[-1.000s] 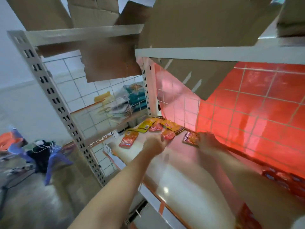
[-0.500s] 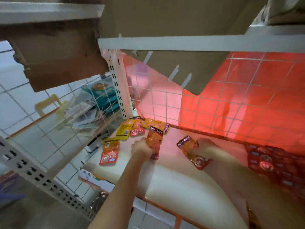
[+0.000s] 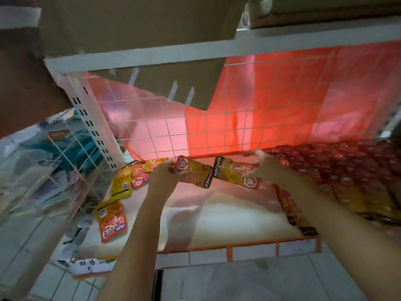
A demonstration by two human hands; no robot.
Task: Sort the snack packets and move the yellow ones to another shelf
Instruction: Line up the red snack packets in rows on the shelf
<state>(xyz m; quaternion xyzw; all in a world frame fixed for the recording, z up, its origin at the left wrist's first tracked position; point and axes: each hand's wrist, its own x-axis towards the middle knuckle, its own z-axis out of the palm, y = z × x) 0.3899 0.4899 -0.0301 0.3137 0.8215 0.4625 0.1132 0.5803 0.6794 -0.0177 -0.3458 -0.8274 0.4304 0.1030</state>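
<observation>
Two hands, one packet each, above the shelf

Both hands reach in over the white shelf (image 3: 227, 216). The left hand (image 3: 167, 177) grips a yellow-and-red snack packet (image 3: 193, 171) by its red end; the packet sticks out to the right of the fingers. The right hand (image 3: 263, 168) pinches a second packet (image 3: 233, 172), which lies to its left. The two packets nearly meet between the hands. Loose packets (image 3: 128, 179) lie near the back left corner, and one orange packet (image 3: 111, 220) sits nearer the front edge
</observation>
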